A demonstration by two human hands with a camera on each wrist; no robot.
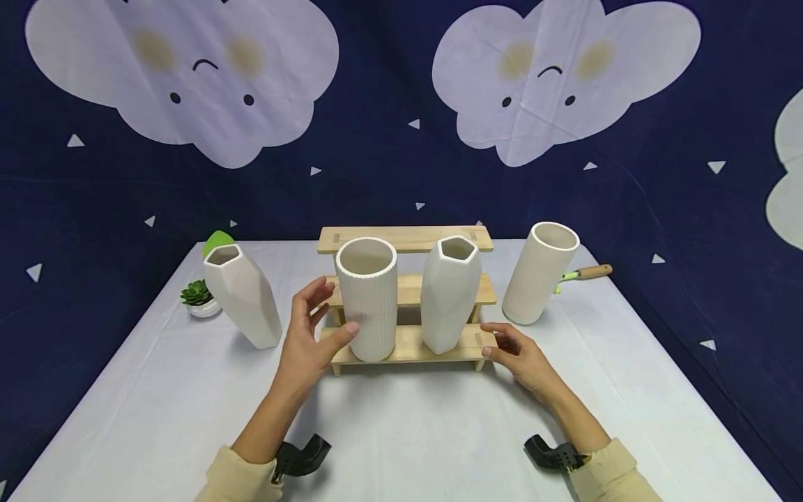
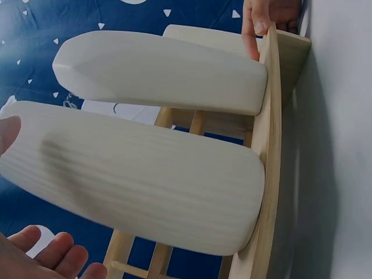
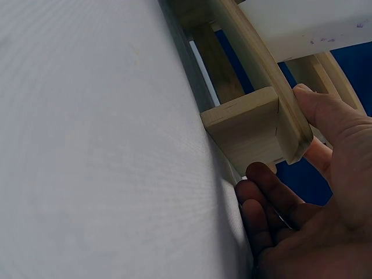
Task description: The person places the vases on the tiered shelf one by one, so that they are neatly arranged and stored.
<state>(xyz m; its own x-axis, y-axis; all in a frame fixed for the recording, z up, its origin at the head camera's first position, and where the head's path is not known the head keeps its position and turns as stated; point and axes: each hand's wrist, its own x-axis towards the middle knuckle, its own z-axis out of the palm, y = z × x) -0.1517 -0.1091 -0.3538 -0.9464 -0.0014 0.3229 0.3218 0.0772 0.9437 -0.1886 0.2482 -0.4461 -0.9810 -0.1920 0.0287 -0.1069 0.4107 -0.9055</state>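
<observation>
Two vases, ribbed (image 1: 366,307) and faceted (image 1: 449,301), already stand on the rack (image 1: 408,345); two wait on the surface (image 1: 401,425). The left hand (image 1: 311,335) is spread at the ribbed vase, thumb touching; the right hand (image 1: 517,352) pinches the rack's end.

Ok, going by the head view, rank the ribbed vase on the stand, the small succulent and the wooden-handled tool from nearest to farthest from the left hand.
1. Ribbed vase on the stand: right beside the left hand, thumb at its side.
2. Small succulent: off to the left, near the table's far edge.
3. Wooden-handled tool: far right, behind the other ribbed vase.
</observation>
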